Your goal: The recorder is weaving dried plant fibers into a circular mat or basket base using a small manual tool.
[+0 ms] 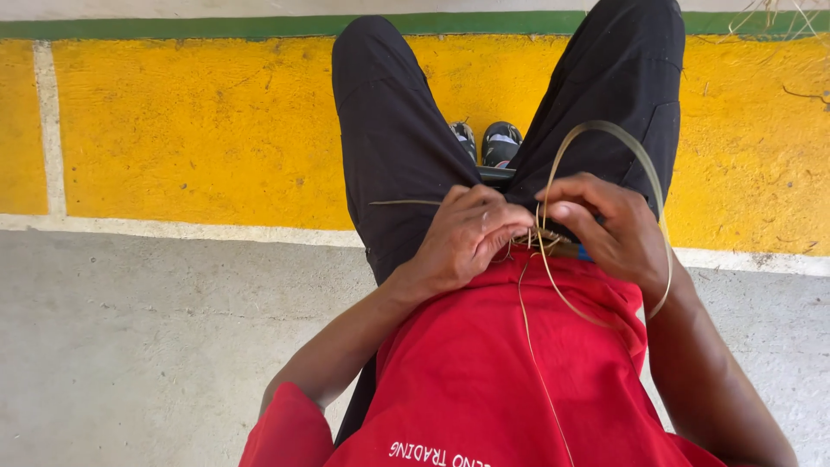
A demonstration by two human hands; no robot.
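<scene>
My left hand (462, 238) and my right hand (609, 227) meet over my lap, fingers pinched on thin pale straw strips (540, 233). One long strip (635, 156) loops up from my right hand, arcs over my right thigh and curls back past my wrist. Another thin strand (529, 337) hangs down across my red shirt. A short strip end (402, 203) sticks out left over my left thigh. The spot where the strips cross is mostly hidden by my fingers. A small blue thing (585, 253) peeks out under my right hand.
I sit in black trousers (389, 130) with dark shoes (486, 141) showing between my knees. Below is a yellow painted floor band (190, 130) with a green stripe (173, 26) beyond, and grey concrete (156, 346) nearer. Dry straw lies at the upper right (778, 17).
</scene>
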